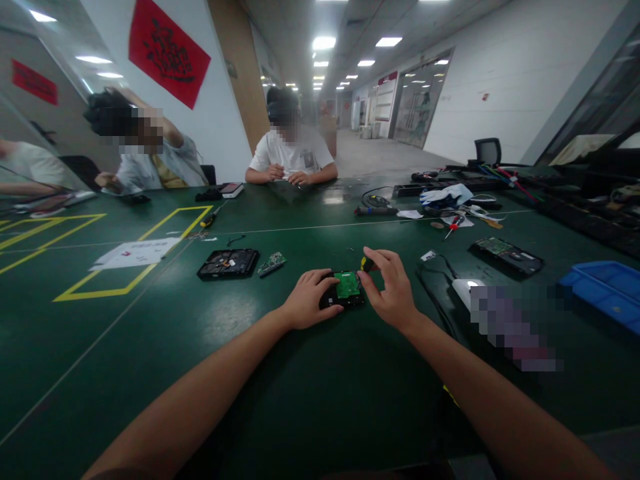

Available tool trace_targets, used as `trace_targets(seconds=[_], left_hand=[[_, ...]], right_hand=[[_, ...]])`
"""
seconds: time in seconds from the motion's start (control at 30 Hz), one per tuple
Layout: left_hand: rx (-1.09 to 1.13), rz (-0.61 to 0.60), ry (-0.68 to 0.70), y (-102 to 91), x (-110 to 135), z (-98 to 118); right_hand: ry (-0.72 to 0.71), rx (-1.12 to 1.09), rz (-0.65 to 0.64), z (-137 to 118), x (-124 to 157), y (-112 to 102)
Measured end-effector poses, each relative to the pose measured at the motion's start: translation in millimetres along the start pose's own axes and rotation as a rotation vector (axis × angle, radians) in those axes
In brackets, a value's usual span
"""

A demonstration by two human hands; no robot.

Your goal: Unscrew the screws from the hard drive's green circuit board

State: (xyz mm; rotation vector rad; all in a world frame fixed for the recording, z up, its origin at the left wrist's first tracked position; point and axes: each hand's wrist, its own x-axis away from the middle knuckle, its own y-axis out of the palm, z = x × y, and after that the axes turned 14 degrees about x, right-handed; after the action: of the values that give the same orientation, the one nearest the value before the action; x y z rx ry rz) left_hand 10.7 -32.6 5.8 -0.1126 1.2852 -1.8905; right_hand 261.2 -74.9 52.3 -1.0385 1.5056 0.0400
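A big red paper (170, 53) on the wall has black writing, too blurry to read. A blue plastic tray (607, 293) sits at the right side of the dark green counter (125, 360); I can't tell what is in it. The flat black box with a green circuit board (349, 285) lies on the counter between the hands. The left hand (310, 300) holds its left side. The right hand (387, 290) pinches a small yellow-and-black screwdriver (367, 264) at the box's right edge.
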Motion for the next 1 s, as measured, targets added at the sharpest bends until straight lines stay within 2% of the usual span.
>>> trace_targets(seconds=[0.2, 0.5, 0.7, 0.87, 1.0], left_hand=[[0.008, -0.006, -0.005, 0.1, -0.8, -0.5], [0.003, -0.006, -0.011, -0.4, -0.5, 0.8], [0.002, -0.005, -0.004, -1.1, 0.1, 0.7], [0.004, 0.0, -0.006, -1.4, 0.3, 1.5], [0.008, -0.006, -0.01, -1.6, 0.2, 1.4]], right_hand=[[0.012, 0.016, -0.019, -1.6, -1.3, -0.5], [0.02, 0.046, 0.052, -1.1, -1.3, -1.3], [-0.006, 0.026, 0.006, -3.1, -2.1, -2.0], [0.021, 0.062, 0.05, 0.3, -0.8, -0.5], [0.034, 0.054, 0.026, 1.7, 0.0, 0.6]])
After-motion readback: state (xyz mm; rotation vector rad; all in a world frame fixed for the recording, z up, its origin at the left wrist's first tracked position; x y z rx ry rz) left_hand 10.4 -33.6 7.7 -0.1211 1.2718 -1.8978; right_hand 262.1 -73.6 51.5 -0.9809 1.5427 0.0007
